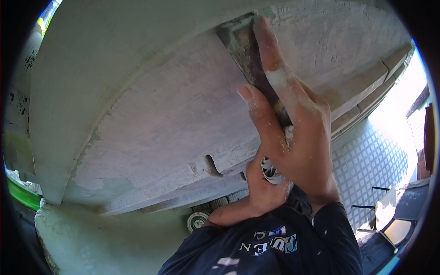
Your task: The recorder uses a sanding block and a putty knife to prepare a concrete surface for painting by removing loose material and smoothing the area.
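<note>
My right hand (302, 123) grips a worn putty knife (245, 50), its index finger stretched along the blade and its thumb on the near side. The blade's wide end lies at the upper part of a pale plastered surface (178, 105); whether it presses on it I cannot tell. Close below, partly hidden by the right hand, my left hand (266, 190) is closed around a crumpled white-and-dark thing (270, 171), whose kind is unclear. White dust marks the fingers of my right hand.
A smooth grey-green band (91, 78) curves along the plaster's left side. Near its lower edge is a slot-shaped hole (211, 166). A ledge (362, 89) runs along the right. Beyond are patterned floor tiles (376, 160) and a chair (396, 231). A round object (197, 222) sits below.
</note>
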### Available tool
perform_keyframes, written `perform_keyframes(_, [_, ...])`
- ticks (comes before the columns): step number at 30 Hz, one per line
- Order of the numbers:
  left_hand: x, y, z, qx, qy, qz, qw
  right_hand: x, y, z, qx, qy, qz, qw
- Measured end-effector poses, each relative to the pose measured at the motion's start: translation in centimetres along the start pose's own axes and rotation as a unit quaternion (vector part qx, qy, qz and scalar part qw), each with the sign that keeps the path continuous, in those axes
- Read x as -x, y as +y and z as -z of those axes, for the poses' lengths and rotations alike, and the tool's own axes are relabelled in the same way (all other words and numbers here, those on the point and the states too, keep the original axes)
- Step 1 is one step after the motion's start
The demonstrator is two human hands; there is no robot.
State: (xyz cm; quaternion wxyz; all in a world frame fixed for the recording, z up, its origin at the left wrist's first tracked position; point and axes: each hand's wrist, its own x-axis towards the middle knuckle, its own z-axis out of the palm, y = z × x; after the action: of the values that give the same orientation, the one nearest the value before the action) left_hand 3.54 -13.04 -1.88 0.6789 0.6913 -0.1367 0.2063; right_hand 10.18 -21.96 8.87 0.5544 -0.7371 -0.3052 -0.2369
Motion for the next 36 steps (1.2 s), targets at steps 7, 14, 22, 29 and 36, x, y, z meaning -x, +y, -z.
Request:
perform_keyframes(7, [0.5,-0.2,-0.5,0.027,0.01,-0.009,1.0,0.5,0.9,-0.1,0.025,0.018,0.041,0.999])
perform_keyframes(14, [0.2,0.0,0.0,0.02,-0.01,0.038,0.999,0.7,1.4,-0.8,0.006,0.037,0.032,0.999])
perform_keyframes(22, [0.0,-0.5,0.3,0.03,-0.025,0.021,0.999,0.2,1.2,-0.6,0.001,0.028,0.037,0.999])
perform_keyframes(29, [-1.0,0.6,-0.1,0.011,-0.028,0.051,0.998,-0.4,1.2,0.0,-0.036,0.034,0.049,0.998])
perform_keyframes(36, [-1.0,0.3,-0.3,0.012,-0.007,0.015,1.0,-0.3,1.3,0.0,0.001,0.029,0.043,0.999])
